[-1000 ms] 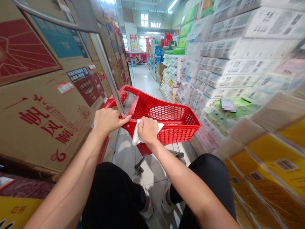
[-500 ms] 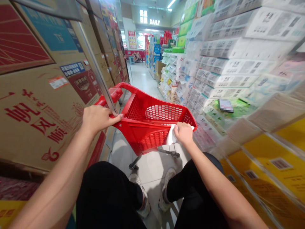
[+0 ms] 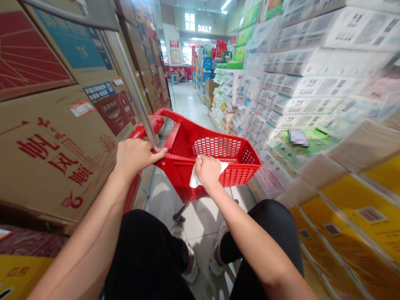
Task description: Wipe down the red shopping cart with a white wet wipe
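Note:
A red plastic shopping cart (image 3: 218, 150) stands in front of my knees in a store aisle. My left hand (image 3: 136, 154) is closed around the near left corner of its rim, beside a metal shelf post (image 3: 137, 96). My right hand (image 3: 208, 170) presses a white cloth (image 3: 195, 179) against the cart's near rim, fingers closed on the cloth. The basket looks empty inside. My legs in black trousers and light shoes show below.
Stacked cardboard boxes (image 3: 56, 137) with red print wall the left side. Packs of tissue paper (image 3: 300, 87) and yellow boxes (image 3: 359, 216) are stacked on the right. A tiled aisle floor (image 3: 187, 104) runs ahead toward distant displays.
My right hand with the cloth slid right along the near rim to the cart's right corner, then came back toward the middle. The left hand kept its grip.

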A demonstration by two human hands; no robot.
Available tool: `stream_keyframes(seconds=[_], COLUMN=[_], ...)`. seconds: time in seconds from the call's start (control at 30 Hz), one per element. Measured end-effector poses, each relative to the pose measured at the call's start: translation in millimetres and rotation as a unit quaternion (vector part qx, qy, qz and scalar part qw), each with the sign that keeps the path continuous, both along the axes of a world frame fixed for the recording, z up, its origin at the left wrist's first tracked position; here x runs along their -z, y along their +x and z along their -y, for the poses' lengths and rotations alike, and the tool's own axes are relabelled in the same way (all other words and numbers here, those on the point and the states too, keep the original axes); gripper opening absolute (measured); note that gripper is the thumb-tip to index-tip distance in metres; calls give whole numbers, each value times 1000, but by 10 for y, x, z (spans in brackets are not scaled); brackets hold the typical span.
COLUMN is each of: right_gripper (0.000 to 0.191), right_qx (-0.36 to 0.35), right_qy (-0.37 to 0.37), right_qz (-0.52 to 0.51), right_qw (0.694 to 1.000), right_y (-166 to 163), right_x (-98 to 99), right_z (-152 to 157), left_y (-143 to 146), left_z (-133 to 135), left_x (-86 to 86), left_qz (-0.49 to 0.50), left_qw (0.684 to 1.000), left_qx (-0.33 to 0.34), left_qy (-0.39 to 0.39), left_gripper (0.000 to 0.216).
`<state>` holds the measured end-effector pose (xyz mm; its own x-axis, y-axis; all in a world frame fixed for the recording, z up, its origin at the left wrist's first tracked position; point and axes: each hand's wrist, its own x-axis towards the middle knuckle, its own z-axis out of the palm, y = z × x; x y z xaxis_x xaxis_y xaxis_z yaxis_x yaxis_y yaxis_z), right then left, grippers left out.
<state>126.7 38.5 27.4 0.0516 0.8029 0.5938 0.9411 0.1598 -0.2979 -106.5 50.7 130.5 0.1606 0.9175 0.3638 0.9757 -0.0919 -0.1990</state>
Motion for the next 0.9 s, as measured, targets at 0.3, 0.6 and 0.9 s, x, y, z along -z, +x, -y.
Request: stream_keyframes(seconds=[0.3, 0.6, 0.9], right_gripper=[35, 32, 37], right_qx=[-102, 2, 93], right_qy=[-6, -23, 4], right_qz=[53, 135, 120], right_qw=[993, 991, 988], right_y=[-219, 1193, 1652], right_x=[-58, 354, 521], right_z=[47, 78, 32], left_y=[-178, -260, -172], left_z=[-16, -7, 29], left_x=[27, 21, 24], left_qz=[-19, -47, -25], left_qw=[1000, 999, 1000], left_qx=[-13, -21, -7], left_qy=[0, 0, 18], left_gripper=[88, 90, 89])
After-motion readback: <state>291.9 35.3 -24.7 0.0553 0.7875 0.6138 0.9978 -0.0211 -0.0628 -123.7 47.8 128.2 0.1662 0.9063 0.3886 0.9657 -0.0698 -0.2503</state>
